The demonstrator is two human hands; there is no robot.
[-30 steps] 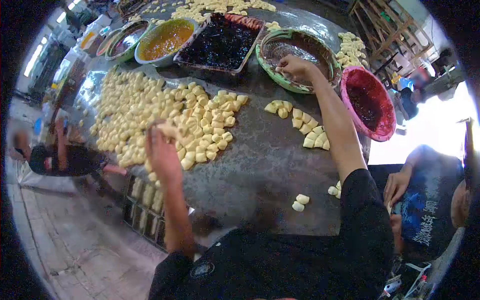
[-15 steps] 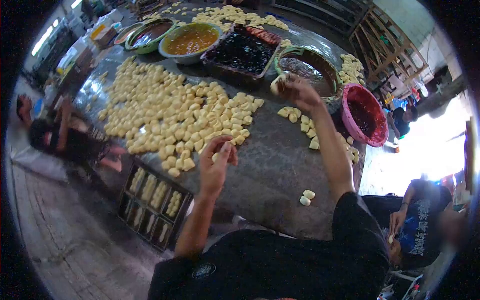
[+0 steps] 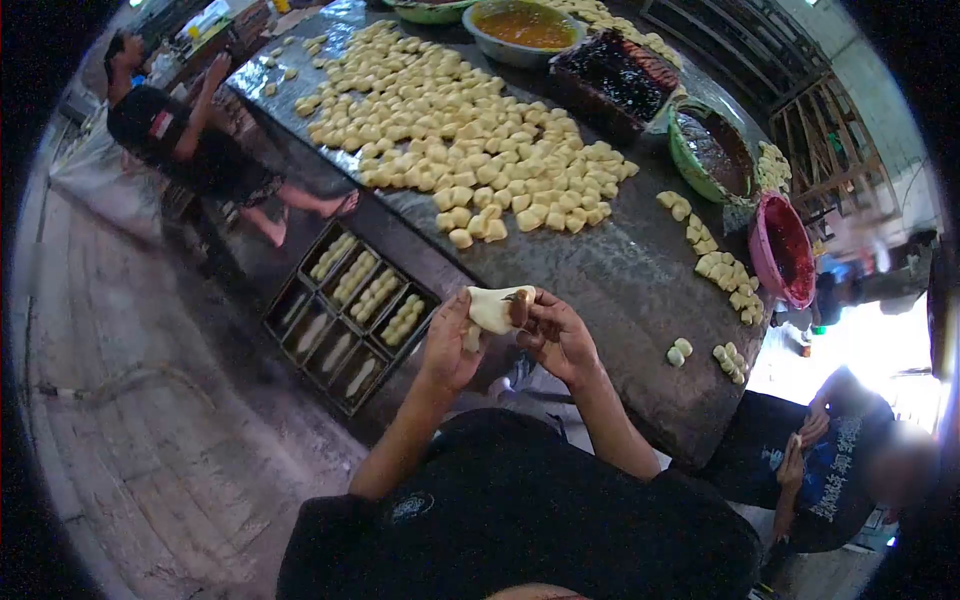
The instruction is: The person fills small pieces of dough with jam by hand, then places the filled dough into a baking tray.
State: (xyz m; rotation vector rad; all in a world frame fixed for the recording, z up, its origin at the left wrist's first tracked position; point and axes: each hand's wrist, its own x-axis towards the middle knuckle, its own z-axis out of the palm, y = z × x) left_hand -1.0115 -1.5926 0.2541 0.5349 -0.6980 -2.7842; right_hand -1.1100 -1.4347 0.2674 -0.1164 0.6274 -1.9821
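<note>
Close to my body, a piece of pale dough [image 3: 492, 309] is stretched out flat between my hands, with brown filling [image 3: 518, 308] on its right end. My left hand [image 3: 452, 340] pinches the dough's left side, and a small flap of dough hangs below its fingers. At the other edge, the fingers of my right hand [image 3: 562, 338] grip the dough beside the filling; the fingertips look brown. Beyond my hands, a large pile of small dough pieces [image 3: 470, 150] covers part of the dark table [image 3: 600, 270].
Basins of filling line the back: orange [image 3: 525, 25], dark [image 3: 615, 85], green-rimmed brown [image 3: 712, 155] and pink [image 3: 780, 250]. Divided baking tins [image 3: 350, 315] with dough rows stand at lower left. One person [image 3: 170, 125] is at left, another [image 3: 840, 450] at right, holding something small.
My right hand has come back from beside the green-rimmed basin, and my left hand has drawn in from the table. Both now meet on one flattened dough piece. The head view has shifted.
</note>
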